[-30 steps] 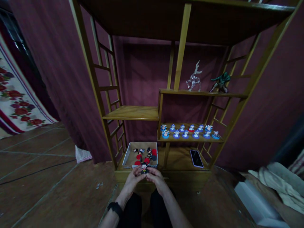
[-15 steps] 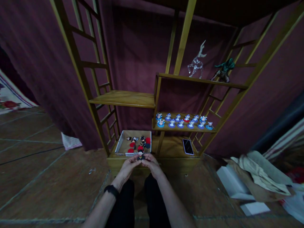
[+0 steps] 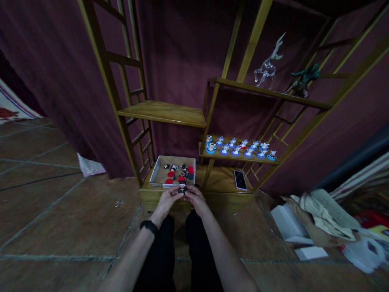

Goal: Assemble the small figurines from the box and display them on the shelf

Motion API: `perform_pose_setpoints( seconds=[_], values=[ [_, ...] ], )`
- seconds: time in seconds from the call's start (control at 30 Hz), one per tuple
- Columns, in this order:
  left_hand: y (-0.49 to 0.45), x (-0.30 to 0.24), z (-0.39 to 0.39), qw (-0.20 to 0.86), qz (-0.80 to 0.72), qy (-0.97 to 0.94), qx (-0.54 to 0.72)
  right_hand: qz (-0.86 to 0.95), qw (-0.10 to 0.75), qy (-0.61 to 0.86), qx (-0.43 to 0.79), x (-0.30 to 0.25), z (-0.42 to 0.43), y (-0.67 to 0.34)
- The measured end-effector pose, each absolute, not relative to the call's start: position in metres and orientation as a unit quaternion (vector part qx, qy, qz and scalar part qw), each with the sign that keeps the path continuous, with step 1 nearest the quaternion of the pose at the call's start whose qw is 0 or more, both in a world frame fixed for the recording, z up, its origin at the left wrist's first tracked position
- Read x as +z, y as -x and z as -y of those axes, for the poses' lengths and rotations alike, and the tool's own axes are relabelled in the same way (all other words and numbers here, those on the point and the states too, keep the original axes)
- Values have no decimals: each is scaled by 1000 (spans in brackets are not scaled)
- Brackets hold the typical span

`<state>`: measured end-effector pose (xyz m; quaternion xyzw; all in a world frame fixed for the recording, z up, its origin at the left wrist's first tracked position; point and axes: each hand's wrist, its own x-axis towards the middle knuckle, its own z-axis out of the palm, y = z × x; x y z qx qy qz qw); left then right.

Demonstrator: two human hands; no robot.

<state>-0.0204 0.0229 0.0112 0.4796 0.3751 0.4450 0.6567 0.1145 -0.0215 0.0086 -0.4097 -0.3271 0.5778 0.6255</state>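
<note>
Between my two hands I hold a small black-and-red figurine point(image 3: 182, 186) upright by its dark base. My left hand point(image 3: 168, 198) pinches it from the left, and my right hand point(image 3: 195, 198) has its fingers closed at the base's right side. Just beyond them is a shallow white-rimmed cardboard box point(image 3: 158, 173) on the lowest shelf. Inside it lie several black-and-white figurine parts point(image 3: 184, 169) and red round bases point(image 3: 170, 174). To the right, several small blue-and-white figurines point(image 3: 225, 150) stand in two rows on a shelf.
A phone point(image 3: 240, 180) lies on the lowest board point(image 3: 223, 184). Higher up stand a clear glass deer point(image 3: 267, 72) and a dark green statuette point(image 3: 305, 81). A bare wooden shelf point(image 3: 164, 111) is above the box. White boxes point(image 3: 290, 225) and cloth point(image 3: 319, 213) sit on the floor at right.
The camera view has shifted and tilted slightly. The figurine stays in both hands and appears a little higher in the picture, more upright and facing me.
</note>
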Motion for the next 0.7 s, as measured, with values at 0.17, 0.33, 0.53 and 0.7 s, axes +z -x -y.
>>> perform_pose_setpoints(
  seconds=[0.17, 0.33, 0.53, 0.7],
  values=[
    [20, 4, -26, 649, -376, -495, 439, 324, 627, 409, 579, 9, 23, -115],
    [18, 12, -21, 659, -352, -503, 435, 321, 629, 404, 582, 9, 23, -117],
    [17, 16, -18, 658, -352, -511, 426, 320, 624, 397, 592, 10, 23, -119],
    [17, 12, -20, 651, -365, -505, 434, 322, 617, 403, 594, 12, 24, -118]
  ],
)
